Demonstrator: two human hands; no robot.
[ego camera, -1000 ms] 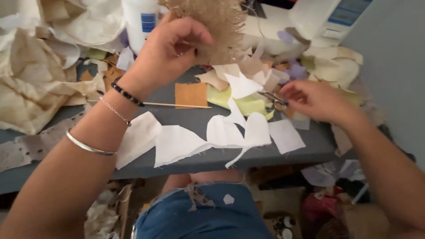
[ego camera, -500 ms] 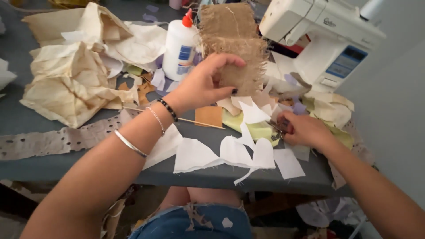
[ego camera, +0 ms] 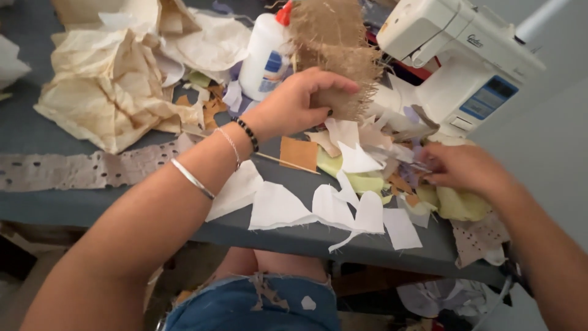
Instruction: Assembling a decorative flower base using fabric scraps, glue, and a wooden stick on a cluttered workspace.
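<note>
- Nearest the camera, white fabric cut-outs [ego camera: 318, 208] lay in a row along the front edge of the grey table [ego camera: 55, 205], some corners hanging just over it. A brush of a forearm could, I judged, send them to the floor.
- A strip of perforated lace trim [ego camera: 79, 168] stretched across the table's left part, beside the left forearm with its bangle and bead bracelet.
- The right hand [ego camera: 465, 168] rested curled among loose scraps, fingers closed on what seemed a small metal tool, perhaps scissors [ego camera: 401, 156]; motion blur hid exactly what it was. If that was a blade, working it blind in the heap risked nicking a wanted piece or a finger.
- An orange-brown square [ego camera: 299, 153] and a thin wooden stick [ego camera: 288, 163] lay between the two hands, near pale green scraps [ego camera: 361, 181].
- The left hand [ego camera: 294, 107] was closed on a frayed burlap piece [ego camera: 337, 55], held upright above the clutter, thumb in front and fingers behind. Its loose edge threads could shed or snag, and it stood close to the glue bottle [ego camera: 266, 55], which a swing might tip.
- Farther left sat crumpled cream fabric [ego camera: 110, 92]; farthest right stood a white sewing machine [ego camera: 465, 55].
</note>
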